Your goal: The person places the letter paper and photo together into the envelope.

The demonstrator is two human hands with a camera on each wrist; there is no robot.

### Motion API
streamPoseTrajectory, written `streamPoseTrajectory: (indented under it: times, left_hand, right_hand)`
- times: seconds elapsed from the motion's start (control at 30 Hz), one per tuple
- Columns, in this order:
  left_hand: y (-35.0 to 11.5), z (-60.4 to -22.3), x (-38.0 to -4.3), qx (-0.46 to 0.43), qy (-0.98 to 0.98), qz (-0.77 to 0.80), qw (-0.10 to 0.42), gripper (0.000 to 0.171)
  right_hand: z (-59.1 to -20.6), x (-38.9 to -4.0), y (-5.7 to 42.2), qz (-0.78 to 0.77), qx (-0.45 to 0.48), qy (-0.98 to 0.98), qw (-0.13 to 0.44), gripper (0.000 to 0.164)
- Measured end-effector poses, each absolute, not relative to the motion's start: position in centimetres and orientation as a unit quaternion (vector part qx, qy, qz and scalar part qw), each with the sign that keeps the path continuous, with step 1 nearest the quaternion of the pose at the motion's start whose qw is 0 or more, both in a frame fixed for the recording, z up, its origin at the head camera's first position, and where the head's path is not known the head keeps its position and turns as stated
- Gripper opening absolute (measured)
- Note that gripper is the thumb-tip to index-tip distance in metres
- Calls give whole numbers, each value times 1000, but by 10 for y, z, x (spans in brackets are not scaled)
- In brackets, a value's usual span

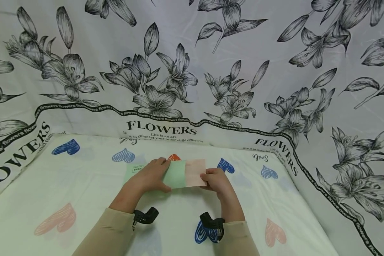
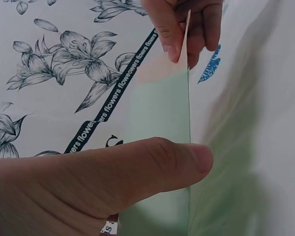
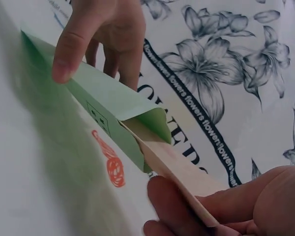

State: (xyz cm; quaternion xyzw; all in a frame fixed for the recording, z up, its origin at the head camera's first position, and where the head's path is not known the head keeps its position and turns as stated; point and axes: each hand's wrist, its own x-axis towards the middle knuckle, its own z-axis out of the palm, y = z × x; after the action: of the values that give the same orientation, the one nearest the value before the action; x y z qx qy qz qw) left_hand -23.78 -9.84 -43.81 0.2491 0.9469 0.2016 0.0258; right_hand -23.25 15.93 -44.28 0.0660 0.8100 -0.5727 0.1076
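A light green paper envelope lies across the middle in the head view, raised off the sheet at its right end. Part of a pale pink card sticks out of its right end; the rest is hidden inside. My left hand holds the envelope from above, its thumb along the near edge. The card's outer end is pinched between the thumb and fingers of my right hand. In the right wrist view, the envelope's mouth gapes around the card. A small printed box marks its underside.
A white sheet with printed hearts covers the surface beneath. Behind it hangs a white cloth with black flower drawings and a dark lettered band. Each wrist wears a black camera.
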Motion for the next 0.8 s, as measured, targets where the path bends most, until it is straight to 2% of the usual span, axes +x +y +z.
streamPoseTrajectory:
  times: [0.23,0.47,0.8]
  left_hand:
    - [-101,-438,-238,240,951,194,26,101]
    - [-102,-440,-239,233,954,184,32,101]
    - [-100,-440,-240,227,957,175,34,102]
  right_hand:
    - [-436,-228,168,-514,63,850,102,39]
    - [-429,-225,167,-455,55,881,120,35]
    - [-431,-226,159,-438,10,887,148,39]
